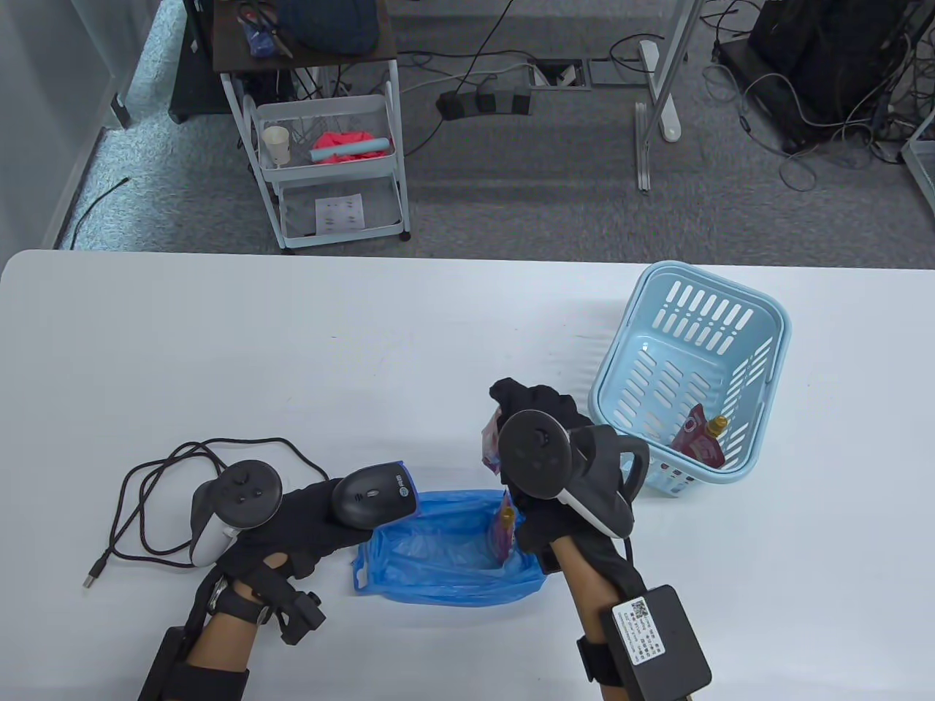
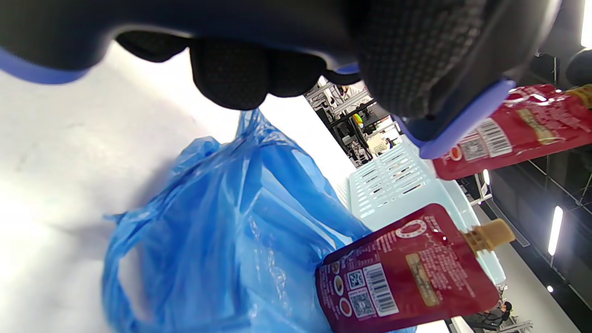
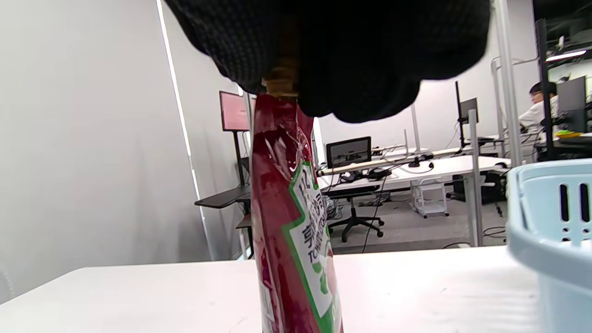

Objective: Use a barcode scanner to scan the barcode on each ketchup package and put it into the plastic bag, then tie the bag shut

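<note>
Centre of the table view: the right hand [image 1: 537, 431] pinches a ketchup pouch [image 3: 296, 231] by its spout, long axis vertical, spout up, above the blue plastic bag [image 1: 438, 548]. The left hand [image 1: 307, 522] grips the barcode scanner [image 1: 376, 496]. Likely risk: the barcode [image 2: 492, 136] sits partly outside the scanner's aim, so the scan may fail.

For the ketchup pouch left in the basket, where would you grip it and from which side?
Pinch the pouch at its tan spout, coming from above. It leans against the basket wall with the spout uppermost, and the walls block a sideways approach. The right hand holds its pouch by the spout.
</note>
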Available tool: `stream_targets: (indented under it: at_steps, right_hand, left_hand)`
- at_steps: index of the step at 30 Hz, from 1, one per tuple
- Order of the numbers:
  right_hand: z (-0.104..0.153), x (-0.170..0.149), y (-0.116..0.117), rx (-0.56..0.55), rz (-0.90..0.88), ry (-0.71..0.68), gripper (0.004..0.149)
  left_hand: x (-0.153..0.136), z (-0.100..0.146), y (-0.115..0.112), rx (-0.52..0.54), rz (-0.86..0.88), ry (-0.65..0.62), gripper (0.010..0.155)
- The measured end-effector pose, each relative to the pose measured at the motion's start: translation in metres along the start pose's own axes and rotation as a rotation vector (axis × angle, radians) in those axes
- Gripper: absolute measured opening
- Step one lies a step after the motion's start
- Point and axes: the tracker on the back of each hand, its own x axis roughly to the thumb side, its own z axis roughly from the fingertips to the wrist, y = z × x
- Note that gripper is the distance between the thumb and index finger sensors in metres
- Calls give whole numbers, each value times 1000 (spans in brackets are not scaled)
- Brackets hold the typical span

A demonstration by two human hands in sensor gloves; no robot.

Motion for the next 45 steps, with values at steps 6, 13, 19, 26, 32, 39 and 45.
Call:
stream_targets:
  at_steps: [6, 13, 19, 26, 32, 39, 45]
  right_hand:
    - [5, 10, 21, 65, -4, -40, 44]
    - [13, 19, 36, 124, 18, -85, 44]
    - [18, 27, 45, 159, 47, -120, 45]
    - [19, 29, 51, 174, 59, -129, 44]
    - [19, 30, 50, 176, 61, -124, 45]
    - [20, 29, 50, 179, 60, -121, 45]
    - [21, 28, 50, 183, 63, -120, 45]
  left_hand:
    - [1, -1, -1, -4, -4, -10, 53]
    - [9, -2, -7, -38, -48, -38, 53]
    - [13, -3, -13, -54, -76, -52, 53]
    - [14, -4, -18, -74, -95, -51, 53]
    - [15, -5, -22, -95, -118, -52, 52]
    - [16, -5, -22, -101, -121, -58, 52]
    - [15, -5, -20, -82, -128, -51, 53]
